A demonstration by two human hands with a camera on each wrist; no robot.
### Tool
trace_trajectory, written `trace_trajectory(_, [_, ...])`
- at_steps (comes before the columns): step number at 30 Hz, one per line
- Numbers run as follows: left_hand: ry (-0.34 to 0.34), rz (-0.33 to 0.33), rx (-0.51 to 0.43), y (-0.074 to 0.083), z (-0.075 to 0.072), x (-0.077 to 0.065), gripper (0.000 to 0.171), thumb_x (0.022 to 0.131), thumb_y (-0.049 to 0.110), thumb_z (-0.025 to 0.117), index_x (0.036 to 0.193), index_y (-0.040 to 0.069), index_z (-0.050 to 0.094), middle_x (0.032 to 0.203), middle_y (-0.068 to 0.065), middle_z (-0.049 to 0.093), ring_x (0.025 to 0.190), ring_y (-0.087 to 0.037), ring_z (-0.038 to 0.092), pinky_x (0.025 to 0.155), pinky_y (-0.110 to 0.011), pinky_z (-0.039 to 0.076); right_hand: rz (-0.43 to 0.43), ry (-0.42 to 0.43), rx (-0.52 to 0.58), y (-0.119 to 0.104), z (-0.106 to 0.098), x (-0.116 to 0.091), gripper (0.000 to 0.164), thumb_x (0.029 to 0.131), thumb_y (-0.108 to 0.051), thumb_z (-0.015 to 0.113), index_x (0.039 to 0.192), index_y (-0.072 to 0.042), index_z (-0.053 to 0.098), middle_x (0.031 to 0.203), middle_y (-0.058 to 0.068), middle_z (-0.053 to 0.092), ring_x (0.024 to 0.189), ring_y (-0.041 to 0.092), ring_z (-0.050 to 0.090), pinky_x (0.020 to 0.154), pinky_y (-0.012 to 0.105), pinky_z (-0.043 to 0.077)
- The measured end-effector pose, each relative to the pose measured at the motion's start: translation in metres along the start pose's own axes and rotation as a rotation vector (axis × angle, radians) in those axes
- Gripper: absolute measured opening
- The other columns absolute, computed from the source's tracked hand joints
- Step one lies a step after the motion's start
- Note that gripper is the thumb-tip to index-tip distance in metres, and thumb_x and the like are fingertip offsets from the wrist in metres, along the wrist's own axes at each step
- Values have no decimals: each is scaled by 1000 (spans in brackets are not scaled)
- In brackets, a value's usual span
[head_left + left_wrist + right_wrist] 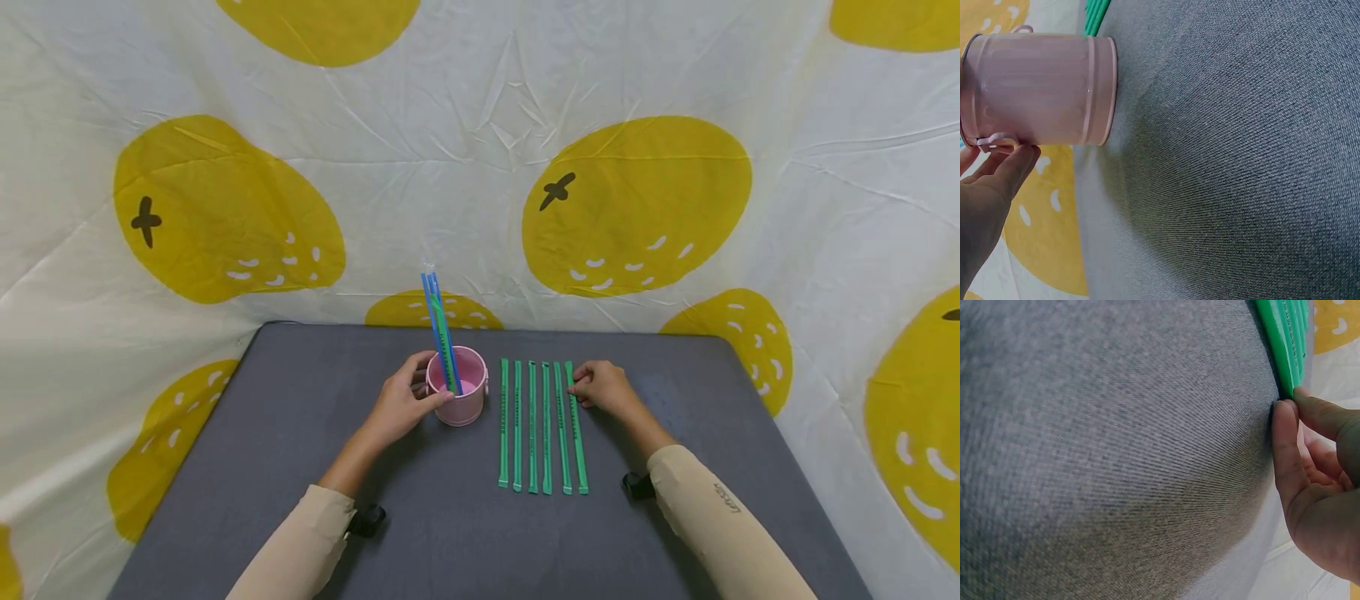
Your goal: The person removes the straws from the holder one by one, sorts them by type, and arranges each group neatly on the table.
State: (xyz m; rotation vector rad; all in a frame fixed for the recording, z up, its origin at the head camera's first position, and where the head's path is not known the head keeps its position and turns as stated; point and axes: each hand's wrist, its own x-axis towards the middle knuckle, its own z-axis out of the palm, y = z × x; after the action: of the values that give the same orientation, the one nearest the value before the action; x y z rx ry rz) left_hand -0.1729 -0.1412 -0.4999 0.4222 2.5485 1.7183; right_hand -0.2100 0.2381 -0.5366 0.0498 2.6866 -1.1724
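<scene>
A small pink bucket [460, 413] stands on the table, with a few blue and green wrapped straws [447, 350] leaning upright inside. My left hand [401, 403] grips its left side, thumb at the near rim; the left wrist view shows fingertips against the bucket [1035, 87] beside a handle lug. Right of the bucket, several slim green wrapped straws [532, 429] lie side by side, pointing away from me. My right hand [606, 389] pinches the rightmost green straw [578, 454] near its far end. In the right wrist view, thumb and index finger meet on that straw [1280, 347].
The dark grey table [465, 542] ends at a back edge just beyond the bucket. Behind it hangs a white cloth [450, 192] printed with yellow fruit. Black wrist cameras [367, 521] sit under both beige sleeves [727, 517].
</scene>
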Motion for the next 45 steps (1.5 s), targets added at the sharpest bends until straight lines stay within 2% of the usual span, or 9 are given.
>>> trace_trajectory(2, [-3,7,0,9,-1,-3,72,87,8,83,148,-2,46,138,-33,58,129,-51,56,106,-62,50,-1,1,-12,0,0,0,28,93,-9,76,115,7,68,92,15,76,68,16,72,63,33,63])
trace_trajectory(3, [-4,12,0,8,-1,-3,72,87,10,84,148,-1,47,138,-31,59,128,-50,57,106,-61,51,-1,2,-16,0,-1,0,29,93,-9,76,115,7,68,92,15,76,68,16,72,63,33,63])
trace_trajectory(9, [-5,45,26,-15,-2,4,75,85,26,87,148,12,49,138,-22,62,128,-42,61,103,-52,55,-1,10,-9,-1,-3,-3,32,93,-10,77,117,9,68,95,17,76,70,17,73,65,32,63])
trace_trajectory(17, [-7,42,29,-14,-2,4,75,85,28,87,148,12,49,138,-21,63,128,-41,61,104,-51,55,-8,22,58,-1,-4,-5,33,93,-9,76,119,8,68,96,18,75,72,18,73,65,31,64])
trace_trajectory(23, [-5,39,2,-15,-2,3,74,84,24,88,147,11,50,138,-23,62,128,-42,61,104,-54,54,-96,63,-40,-13,-8,-8,35,97,-20,74,124,2,68,101,13,76,76,17,71,68,33,59])
trace_trajectory(28, [-10,37,-24,-15,-2,2,75,84,21,88,147,9,50,138,-27,61,129,-46,59,105,-57,53,-209,89,-31,-36,-8,-8,32,98,-24,73,123,-4,69,108,12,76,87,23,71,73,37,59])
trace_trajectory(34, [-10,46,-3,-15,-3,1,75,85,23,87,148,9,48,139,-26,61,128,-46,59,104,-52,54,-299,91,68,-74,1,-6,30,98,-27,74,122,-11,70,113,9,75,101,26,72,83,43,60])
trace_trajectory(39, [-21,55,5,-17,-3,2,76,86,27,87,149,9,47,139,-27,60,129,-47,59,104,-51,55,-339,92,159,-107,13,0,28,97,-24,75,120,-10,71,113,10,75,102,25,72,85,41,61])
trace_trajectory(45, [-21,52,16,-15,-3,2,75,87,29,86,148,10,48,139,-27,60,128,-45,60,104,-52,55,-389,54,175,-143,27,9,30,96,-23,76,121,-8,70,110,10,76,99,24,73,82,37,62])
